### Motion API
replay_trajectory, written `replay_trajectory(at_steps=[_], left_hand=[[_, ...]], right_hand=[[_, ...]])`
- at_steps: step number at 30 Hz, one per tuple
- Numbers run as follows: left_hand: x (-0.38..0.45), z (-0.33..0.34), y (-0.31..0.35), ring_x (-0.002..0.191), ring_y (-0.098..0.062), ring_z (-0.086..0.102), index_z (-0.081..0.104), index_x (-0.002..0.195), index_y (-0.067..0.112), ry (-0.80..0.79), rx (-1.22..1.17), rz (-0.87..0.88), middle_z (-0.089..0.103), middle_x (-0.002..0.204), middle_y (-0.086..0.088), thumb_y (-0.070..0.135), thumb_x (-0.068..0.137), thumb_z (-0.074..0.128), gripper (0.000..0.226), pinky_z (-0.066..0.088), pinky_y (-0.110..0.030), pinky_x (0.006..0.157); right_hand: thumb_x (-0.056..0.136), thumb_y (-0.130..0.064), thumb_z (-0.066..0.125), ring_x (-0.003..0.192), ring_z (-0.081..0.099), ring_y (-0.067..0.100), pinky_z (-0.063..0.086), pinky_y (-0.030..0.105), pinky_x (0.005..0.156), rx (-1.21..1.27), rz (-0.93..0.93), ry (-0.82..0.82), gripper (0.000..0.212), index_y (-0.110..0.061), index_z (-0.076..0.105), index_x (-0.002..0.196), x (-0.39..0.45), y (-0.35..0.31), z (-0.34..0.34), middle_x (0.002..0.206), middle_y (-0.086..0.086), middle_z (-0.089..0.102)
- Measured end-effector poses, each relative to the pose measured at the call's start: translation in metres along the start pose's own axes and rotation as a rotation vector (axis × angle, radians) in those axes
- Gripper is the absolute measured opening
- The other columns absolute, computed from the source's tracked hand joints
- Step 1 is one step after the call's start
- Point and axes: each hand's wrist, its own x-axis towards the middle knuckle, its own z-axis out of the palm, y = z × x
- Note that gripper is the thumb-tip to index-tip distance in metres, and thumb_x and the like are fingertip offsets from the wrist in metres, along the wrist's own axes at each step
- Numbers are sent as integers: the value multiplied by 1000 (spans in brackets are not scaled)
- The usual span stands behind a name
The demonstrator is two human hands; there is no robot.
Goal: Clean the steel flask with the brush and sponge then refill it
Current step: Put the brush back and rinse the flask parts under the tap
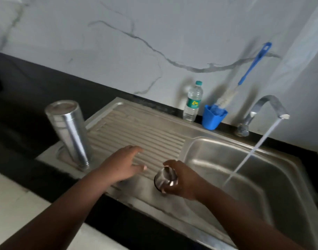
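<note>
Flask stood upside down, cap in hand at the running tap.

Steel flask (68, 130) left of centre — inverted on the drainboard (136, 134), likely to drain; right hand (183, 179) grips its cap (166, 178), left hand (125, 165) open; brush (244, 76) waits upper right.

We couldn't really read anything here, honestly. The only printed thing was the green and yellow label (193, 104) on the plastic water bottle (192, 101) standing by the wall, and its lettering was too small and blurry for us to make out
</note>
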Motion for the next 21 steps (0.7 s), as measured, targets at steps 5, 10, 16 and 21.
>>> replay_trajectory(at_steps=[5,10,16,21], left_hand=[[-27,0,-35,137,-14,37,39,148,29,-67,-10,-62,38,150,6,50,78,78,83,34,-29,109],[-38,15,-56,135,-21,37,28,152,27,-55,17,-107,37,150,2,57,71,79,100,34,-41,112],[-33,17,-63,118,-13,57,52,134,28,76,-119,-85,59,127,9,50,68,81,75,42,-38,105],[0,15,-27,99,0,58,46,124,33,116,-476,-32,55,114,20,31,69,90,70,42,-9,81]], right_hand=[[82,-43,69,112,52,10,45,24,93,-174,-118,-161,68,-31,37,141,14,-24,28,136,-10,41],[77,-44,72,110,53,8,46,25,91,-175,-152,-190,72,-34,37,139,25,-29,41,135,-12,42],[71,-61,74,121,42,2,39,23,96,-36,-80,-202,94,-41,22,146,20,-27,27,134,-19,36],[77,-67,63,113,48,4,44,23,93,-44,65,-11,80,-40,30,144,10,-5,-3,137,-11,46]])
